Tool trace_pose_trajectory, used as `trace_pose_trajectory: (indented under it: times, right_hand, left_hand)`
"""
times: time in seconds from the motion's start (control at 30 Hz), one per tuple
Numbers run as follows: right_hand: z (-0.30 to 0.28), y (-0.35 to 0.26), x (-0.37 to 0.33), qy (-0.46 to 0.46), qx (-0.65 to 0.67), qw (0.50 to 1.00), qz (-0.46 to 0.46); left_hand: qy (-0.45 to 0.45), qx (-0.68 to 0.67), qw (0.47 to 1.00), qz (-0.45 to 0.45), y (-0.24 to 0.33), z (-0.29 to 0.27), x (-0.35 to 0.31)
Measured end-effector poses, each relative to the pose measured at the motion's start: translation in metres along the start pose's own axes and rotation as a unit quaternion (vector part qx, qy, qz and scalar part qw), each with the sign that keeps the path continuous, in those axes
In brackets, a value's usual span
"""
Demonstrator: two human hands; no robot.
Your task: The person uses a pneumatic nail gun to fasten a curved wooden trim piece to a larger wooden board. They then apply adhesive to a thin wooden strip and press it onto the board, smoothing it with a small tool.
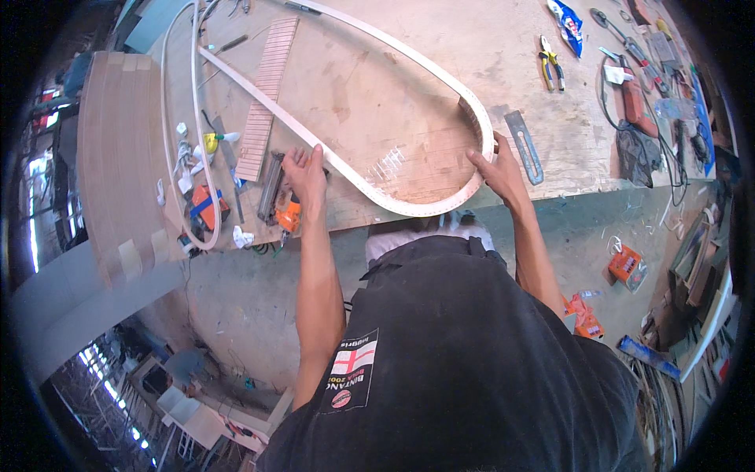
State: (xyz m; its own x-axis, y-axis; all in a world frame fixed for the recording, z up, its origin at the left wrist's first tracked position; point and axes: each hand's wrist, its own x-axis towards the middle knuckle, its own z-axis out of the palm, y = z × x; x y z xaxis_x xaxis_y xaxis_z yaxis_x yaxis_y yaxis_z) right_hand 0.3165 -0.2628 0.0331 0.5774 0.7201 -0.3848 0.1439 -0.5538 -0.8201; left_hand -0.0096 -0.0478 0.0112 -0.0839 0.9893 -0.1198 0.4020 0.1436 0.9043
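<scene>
A long pale wooden strip (377,194) stands on edge, bent into a rounded loop whose curved end reaches the bench's near edge. Close cuts line the inner face of its right bend. My right hand (503,175) grips that bend, thumb inside the loop and fingers outside. At the strip's left side is my left hand (305,175), its thumb against the outer face and its other fingers apart, not wrapped round it. Just left of this hand lies an orange and black nail gun (289,214). A slotted metal plate (524,148) lies right of my right hand.
The wooden workbench (377,94) also bears a grooved wooden panel (267,94), another bent strip loop (197,141), yellow-black pliers (549,63), a blue-white packet (568,27) and a red power tool (635,102) with a cord. An orange box (625,263) sits on the floor at right.
</scene>
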Motion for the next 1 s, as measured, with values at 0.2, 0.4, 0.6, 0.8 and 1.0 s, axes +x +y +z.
trace_pose_trajectory:
  times: [0.2, 0.4, 0.6, 0.8, 1.0]
  right_hand:
    - [0.0, 0.005, 0.002, -0.01, -0.045, 0.998, -0.046]
    - [-0.005, 0.003, 0.015, -0.005, -0.01, 0.999, -0.039]
    - [-0.061, -0.052, 0.017, -0.101, 0.0, 0.993, 0.066]
    - [-0.1, -0.047, 0.036, -0.141, 0.009, 0.982, 0.129]
    - [-0.113, -0.046, 0.043, -0.151, 0.014, 0.973, 0.172]
  left_hand:
    - [-0.073, -0.151, 0.976, -0.136, 0.019, 0.022, 0.034]
    - [-0.12, -0.361, 0.899, -0.216, 0.01, 0.015, 0.114]
    - [-0.17, -0.451, 0.861, -0.163, 0.03, 0.006, 0.174]
    - [-0.23, -0.476, 0.841, -0.119, 0.049, 0.01, 0.249]
    - [-0.229, -0.488, 0.835, -0.11, 0.068, 0.004, 0.308]
